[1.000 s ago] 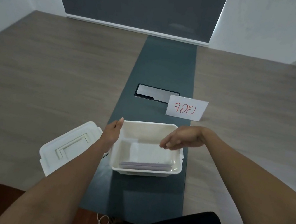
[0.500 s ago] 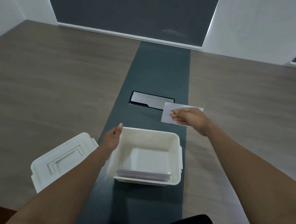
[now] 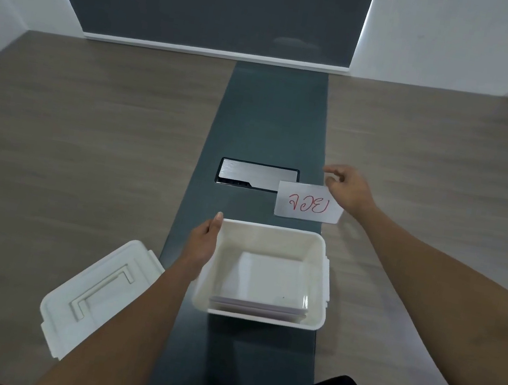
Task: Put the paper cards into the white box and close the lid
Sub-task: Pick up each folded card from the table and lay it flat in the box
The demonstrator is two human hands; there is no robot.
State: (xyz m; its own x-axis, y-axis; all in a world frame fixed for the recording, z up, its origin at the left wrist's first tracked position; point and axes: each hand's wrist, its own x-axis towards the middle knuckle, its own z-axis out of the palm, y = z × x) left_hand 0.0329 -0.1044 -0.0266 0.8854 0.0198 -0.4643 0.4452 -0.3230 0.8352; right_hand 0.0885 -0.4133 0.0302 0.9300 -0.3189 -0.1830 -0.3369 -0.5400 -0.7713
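The right hand (image 3: 348, 189), which half a second ago lay over the card (image 3: 309, 202), has drawn back to the card's upper-right corner, fingers loosely curled; whether it pinches that edge I cannot tell. The red writing is uncovered again, so this card is not yet lifted. The left hand (image 3: 204, 244), flat, steadies the white box (image 3: 308, 324) at centre frame, cards inside; the lid (image 3: 96, 297) lies lower left.

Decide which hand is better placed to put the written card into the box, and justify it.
The right hand: it is at the card with red writing, pinching its upper right corner. The left hand rests against the white box, steadying its left wall.
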